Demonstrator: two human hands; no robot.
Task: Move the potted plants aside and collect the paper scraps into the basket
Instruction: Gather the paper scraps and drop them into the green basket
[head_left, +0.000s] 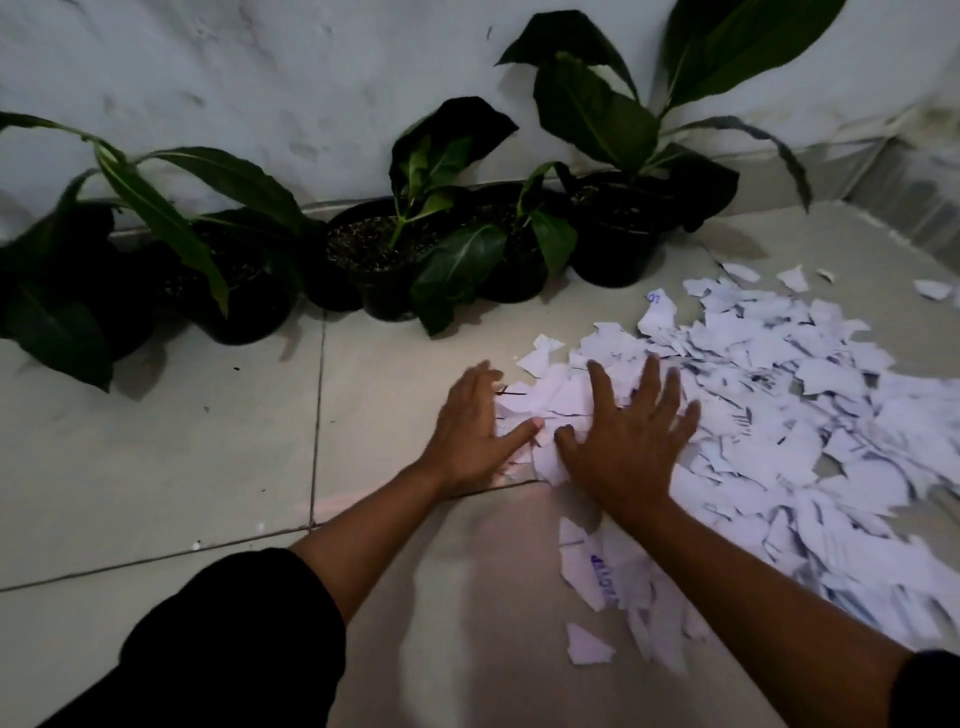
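A wide heap of torn white paper scraps (779, 415) covers the tiled floor at the right. My left hand (470, 428) rests flat at the heap's left edge, fingers apart, touching the outermost scraps. My right hand (631, 431) lies palm down on top of the scraps, fingers spread. Neither hand grips anything. Several potted plants in black pots stand in a row along the white wall: one at the far left (244, 306), one in the middle (384, 265), one at the right (618, 244). No basket is in view.
The floor (156, 441) is pale tile with dark grout lines. The white wall (260, 78) runs behind the pots and meets a side wall at the far right (914, 208). Large green leaves (457, 270) hang over the floor in front of the pots.
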